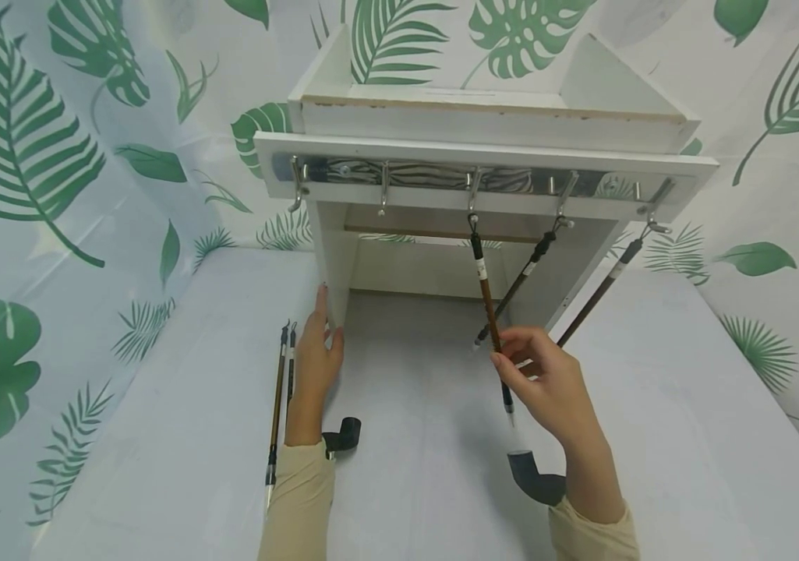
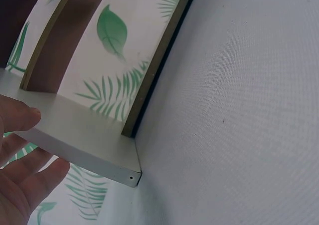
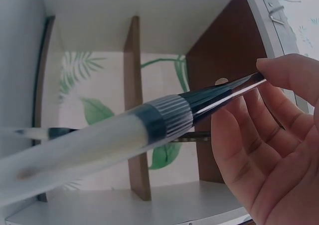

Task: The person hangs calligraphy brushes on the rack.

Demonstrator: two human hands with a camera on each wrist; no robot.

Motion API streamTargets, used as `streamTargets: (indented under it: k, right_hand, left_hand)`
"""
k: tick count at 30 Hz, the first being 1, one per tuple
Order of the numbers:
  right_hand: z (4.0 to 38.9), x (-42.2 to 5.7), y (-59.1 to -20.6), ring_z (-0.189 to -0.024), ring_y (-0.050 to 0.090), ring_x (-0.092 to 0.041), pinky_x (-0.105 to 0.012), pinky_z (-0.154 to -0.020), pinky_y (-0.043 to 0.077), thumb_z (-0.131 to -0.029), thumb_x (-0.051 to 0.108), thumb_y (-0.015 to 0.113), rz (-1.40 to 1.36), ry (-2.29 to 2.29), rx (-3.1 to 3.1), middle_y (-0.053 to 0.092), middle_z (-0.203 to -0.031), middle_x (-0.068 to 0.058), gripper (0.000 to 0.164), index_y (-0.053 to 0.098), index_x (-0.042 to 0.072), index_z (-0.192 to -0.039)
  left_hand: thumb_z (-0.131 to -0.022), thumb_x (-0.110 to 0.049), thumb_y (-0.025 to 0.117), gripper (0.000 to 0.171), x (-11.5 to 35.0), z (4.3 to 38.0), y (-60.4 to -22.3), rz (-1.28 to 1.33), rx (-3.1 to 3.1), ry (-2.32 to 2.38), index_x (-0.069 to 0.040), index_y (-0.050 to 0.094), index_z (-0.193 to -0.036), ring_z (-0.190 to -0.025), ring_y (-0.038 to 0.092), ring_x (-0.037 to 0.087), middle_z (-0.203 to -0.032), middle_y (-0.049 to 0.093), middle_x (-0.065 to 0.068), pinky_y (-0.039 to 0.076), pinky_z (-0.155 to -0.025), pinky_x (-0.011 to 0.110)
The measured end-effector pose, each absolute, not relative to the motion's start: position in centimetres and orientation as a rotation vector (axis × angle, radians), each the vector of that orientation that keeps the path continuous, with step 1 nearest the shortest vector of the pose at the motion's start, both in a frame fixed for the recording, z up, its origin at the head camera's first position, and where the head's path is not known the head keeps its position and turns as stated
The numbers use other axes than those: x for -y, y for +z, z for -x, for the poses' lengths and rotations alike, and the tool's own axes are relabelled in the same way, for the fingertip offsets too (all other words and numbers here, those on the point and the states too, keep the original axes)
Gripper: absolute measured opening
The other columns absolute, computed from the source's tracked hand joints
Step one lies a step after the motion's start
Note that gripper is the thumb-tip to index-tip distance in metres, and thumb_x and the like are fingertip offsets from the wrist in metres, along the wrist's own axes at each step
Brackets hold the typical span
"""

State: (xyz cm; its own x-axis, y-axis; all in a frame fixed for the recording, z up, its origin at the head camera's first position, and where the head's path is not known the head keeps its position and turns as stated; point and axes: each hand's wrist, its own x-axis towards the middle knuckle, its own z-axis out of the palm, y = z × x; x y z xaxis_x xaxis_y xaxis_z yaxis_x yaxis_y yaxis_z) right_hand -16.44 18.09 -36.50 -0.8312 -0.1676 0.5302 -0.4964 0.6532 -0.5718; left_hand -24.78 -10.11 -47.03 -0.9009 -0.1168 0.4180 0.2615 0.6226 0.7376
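Note:
A writing brush (image 1: 486, 292) with a brown handle and white tip hangs by its loop from the middle hook of a white rack (image 1: 427, 191). My right hand (image 1: 546, 382) pinches its lower handle between thumb and fingers; in the right wrist view the brush's pale tip (image 3: 75, 150) looms close to the camera. Two more brushes hang to the right, a dark brush (image 1: 514, 292) and another brush (image 1: 599, 292). At the rack's left side panel (image 1: 332, 265), my left hand (image 1: 316, 358) has its fingers extended and thumb apart. Whether it touches the panel (image 2: 94, 140) is unclear.
Two brushes (image 1: 277, 405) lie on the pale table (image 1: 182, 436) left of my left forearm. The two leftmost hooks, including the outer hook (image 1: 297, 183), carry nothing. A leaf-patterned backdrop (image 1: 13, 156) surrounds the table. Black curved pieces (image 1: 535, 479) stick out at my wrists.

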Motion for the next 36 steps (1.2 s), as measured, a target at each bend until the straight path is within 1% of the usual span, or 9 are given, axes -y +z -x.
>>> streamTargets:
  k: [14, 21, 30, 36]
  right_hand:
    - [16.77, -18.0, -36.92, -0.068, 0.055, 0.001, -0.017, -0.057, 0.051, -0.076, -0.002, 0.068, -0.531, 1.032, 2.465, 0.063, -0.079, -0.003, 0.03, 0.056, 0.001, -0.104]
    - [16.69, -17.86, -36.75, -0.068, 0.055, 0.0, -0.018, -0.058, 0.051, -0.078, 0.001, 0.067, -0.523, 1.039, 2.497, 0.063, -0.079, -0.001, 0.027, 0.058, 0.002, -0.104]
    - [16.87, -18.01, -36.96, -0.066, 0.056, -0.001, -0.018, -0.057, 0.051, -0.077, 0.0, 0.067, -0.581, 1.025, 2.486, 0.063, -0.077, 0.0, 0.027, 0.059, 0.005, -0.103]
    - [16.89, -18.13, -36.77, -0.066, 0.056, -0.001, -0.018, -0.056, 0.051, -0.077, -0.001, 0.067, -0.587, 1.002, 2.473, 0.063, -0.077, 0.002, 0.027, 0.06, 0.005, -0.102]
  left_hand:
    - [-0.091, -0.006, 0.051, 0.072, 10.1, 24.82, -46.97, 0.105, 2.43, -1.204, -0.023, 0.011, -0.148, -0.124, 0.045, 0.033, -0.137, 0.042, 0.018, 0.05, -0.092, 0.038]
    - [-0.091, -0.006, 0.051, 0.072, 10.11, 24.82, -47.03, 0.106, 2.433, -1.216, -0.024, 0.01, -0.148, -0.124, 0.044, 0.032, -0.137, 0.042, 0.018, 0.05, -0.092, 0.038]
    - [-0.091, -0.006, 0.051, 0.071, 10.07, 24.8, -46.97, 0.124, 2.42, -1.2, -0.023, 0.011, -0.148, -0.123, 0.045, 0.033, -0.136, 0.043, 0.019, 0.05, -0.091, 0.038]
    - [-0.091, -0.005, 0.051, 0.072, 10.1, 24.87, -47.08, 0.144, 2.401, -1.207, -0.022, 0.011, -0.148, -0.124, 0.044, 0.033, -0.136, 0.043, 0.019, 0.05, -0.091, 0.04]
